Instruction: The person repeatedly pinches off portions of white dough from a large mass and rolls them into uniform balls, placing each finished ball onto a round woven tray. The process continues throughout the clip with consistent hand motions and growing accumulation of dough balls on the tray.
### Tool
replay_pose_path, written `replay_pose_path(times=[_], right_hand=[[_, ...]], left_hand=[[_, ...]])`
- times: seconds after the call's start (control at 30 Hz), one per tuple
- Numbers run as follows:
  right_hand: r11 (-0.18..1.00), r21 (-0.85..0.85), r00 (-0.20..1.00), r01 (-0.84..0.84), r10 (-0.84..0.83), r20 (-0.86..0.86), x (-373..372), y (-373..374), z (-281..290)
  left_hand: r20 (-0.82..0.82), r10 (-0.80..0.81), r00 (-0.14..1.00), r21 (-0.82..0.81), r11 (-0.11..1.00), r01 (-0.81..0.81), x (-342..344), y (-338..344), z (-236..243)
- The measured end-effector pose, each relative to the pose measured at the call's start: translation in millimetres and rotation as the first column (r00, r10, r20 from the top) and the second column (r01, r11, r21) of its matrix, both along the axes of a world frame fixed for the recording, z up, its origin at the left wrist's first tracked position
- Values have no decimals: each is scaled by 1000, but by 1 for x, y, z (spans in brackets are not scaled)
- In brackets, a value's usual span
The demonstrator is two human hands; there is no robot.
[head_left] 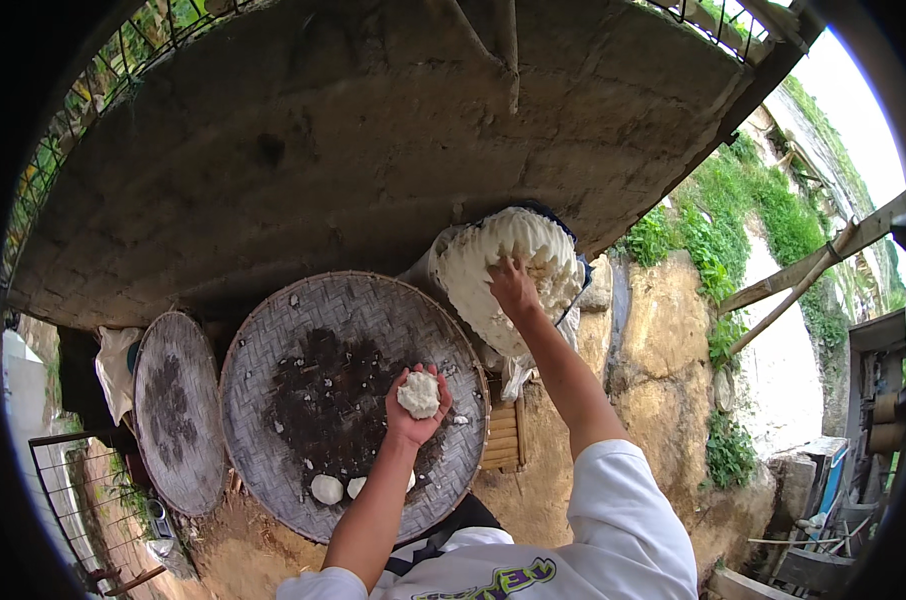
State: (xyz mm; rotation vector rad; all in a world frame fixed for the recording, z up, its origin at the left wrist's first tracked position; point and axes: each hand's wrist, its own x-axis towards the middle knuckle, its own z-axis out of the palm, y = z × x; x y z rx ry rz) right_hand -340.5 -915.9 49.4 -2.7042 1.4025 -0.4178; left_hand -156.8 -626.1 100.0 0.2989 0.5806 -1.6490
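Observation:
My left hand [409,428] is palm up, its fingers curled around a rough white lump of dough [419,396]. It is held above a large round woven bamboo tray [263,345] with a dark, crumb-strewn middle. Up and to the right, my right hand [513,287] digs its fingers into a big white mass of dough [478,295], whose surface is ridged with finger marks. The fingertips are partly sunk in it. Plastic sheeting and a dark rim surround this mass. Near the tray's front edge lies a white dough ball [327,489], with others beside it partly behind my left forearm.
A second round woven tray [178,415] leans at the left. Behind everything rises a rough concrete wall [373,150]. Bamboo slats [504,437] show right of the large tray. Farther right are bare ground [663,340], plants [730,450] and wooden poles [795,288].

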Motion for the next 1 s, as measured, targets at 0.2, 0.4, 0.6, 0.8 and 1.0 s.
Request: replay_pose_path(times=[0.2,0.4,0.6,0.8,1.0], right_hand=[[866,453,798,213,-422,431,-33,-5,36],[419,782,-161,-463,-907,390,-45,14,96],[522,654,-72,-548,-808,585,7,115,170],[921,221,804,-322,142,578,60,217,210],[902,-68,812,-427,415,411,80,244,281]], left_hand=[[61,-22,998,-61,998,26,7,2,-4],[81,1,997,-108,994,7,-1,-25,8],[92,22,996,-238,971,0,-12,-55,35],[75,59,995,-343,939,-30,-5,-37,61],[133,33,991,-302,953,9,29,5,81]])
